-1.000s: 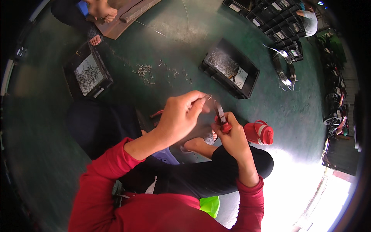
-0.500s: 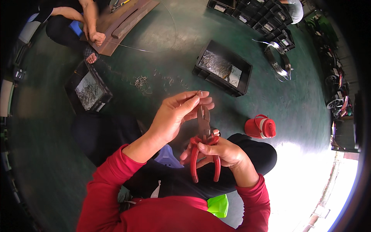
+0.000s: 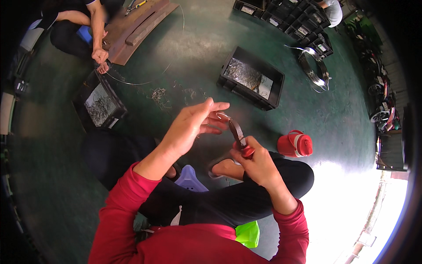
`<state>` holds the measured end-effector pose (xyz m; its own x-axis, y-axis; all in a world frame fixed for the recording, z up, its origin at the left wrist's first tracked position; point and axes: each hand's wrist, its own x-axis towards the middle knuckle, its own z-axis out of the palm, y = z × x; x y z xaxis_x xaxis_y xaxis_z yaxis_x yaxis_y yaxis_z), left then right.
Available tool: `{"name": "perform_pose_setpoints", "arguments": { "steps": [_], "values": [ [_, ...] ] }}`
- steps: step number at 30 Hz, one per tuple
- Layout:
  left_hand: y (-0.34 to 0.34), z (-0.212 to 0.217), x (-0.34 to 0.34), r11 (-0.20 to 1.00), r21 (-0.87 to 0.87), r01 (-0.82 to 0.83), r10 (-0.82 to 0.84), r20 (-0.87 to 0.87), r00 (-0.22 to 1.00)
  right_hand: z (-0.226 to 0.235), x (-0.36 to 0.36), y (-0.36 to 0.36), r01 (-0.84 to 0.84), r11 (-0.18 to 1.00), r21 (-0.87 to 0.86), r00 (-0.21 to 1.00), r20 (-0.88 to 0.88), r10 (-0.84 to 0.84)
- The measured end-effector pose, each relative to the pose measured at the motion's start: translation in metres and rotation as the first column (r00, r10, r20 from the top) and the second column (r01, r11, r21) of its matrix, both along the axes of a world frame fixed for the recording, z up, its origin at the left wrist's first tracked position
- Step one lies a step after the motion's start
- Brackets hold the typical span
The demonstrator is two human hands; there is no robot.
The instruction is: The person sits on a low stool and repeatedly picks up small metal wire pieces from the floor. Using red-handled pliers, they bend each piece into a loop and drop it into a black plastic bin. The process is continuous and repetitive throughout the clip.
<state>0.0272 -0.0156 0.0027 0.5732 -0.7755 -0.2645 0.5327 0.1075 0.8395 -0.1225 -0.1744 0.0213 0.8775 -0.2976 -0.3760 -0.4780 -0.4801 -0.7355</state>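
Note:
My right hand (image 3: 260, 163) grips a pair of pliers (image 3: 236, 132) with red handles, mostly covered by the fingers. Their dark jaws point up and to the left. At the jaw tips sits a small bent piece of wire (image 3: 222, 115), shaped like a hook, seemingly caught in the jaws. Just left of it is my left hand (image 3: 190, 125), with thumb and fingers apart. Its fingers are right behind the wire; whether they touch it I cannot tell.
A black crate (image 3: 273, 97) of wire pieces stands ahead, another crate (image 3: 79, 112) at left. Loose wire bits (image 3: 160, 96) lie between. A red jug (image 3: 295, 144) is at right, a wire coil (image 3: 314, 72) beyond. A co-worker's hand (image 3: 100, 55) holds a long wire at far left.
The pliers have turned from upright to slanting left, and my right hand has closed round the handles. My left fingers have spread from their pinch on the wire. The co-worker's hand moved toward me.

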Motion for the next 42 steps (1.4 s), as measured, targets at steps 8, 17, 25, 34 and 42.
{"name": "perform_pose_setpoints", "arguments": {
  "steps": [8,17,25,34,42],
  "values": [
    [-0.002,0.001,-0.001,0.993,0.102,-0.053,0.022,0.285,0.958,-0.004,0.000,-0.006,-0.004,0.998,-0.066,0.997,0.075,0.009],
    [-0.007,-0.002,-0.013,0.948,0.048,-0.315,0.221,0.614,0.758,-0.002,0.006,-0.003,0.075,0.990,0.122,0.990,-0.124,-0.060],
    [-0.007,-0.001,-0.018,0.951,0.105,-0.292,0.178,0.586,0.791,-0.001,0.008,-0.002,0.038,0.999,-0.035,0.997,-0.072,-0.041],
    [-0.005,0.000,-0.017,0.984,0.127,-0.123,0.063,0.399,0.915,-0.001,0.006,-0.004,0.038,0.991,-0.130,0.998,-0.042,-0.043],
    [-0.002,0.002,-0.014,0.986,0.162,0.039,-0.059,0.120,0.991,-0.002,0.006,-0.005,0.008,0.996,-0.086,0.999,-0.041,-0.012]
  ]
}}
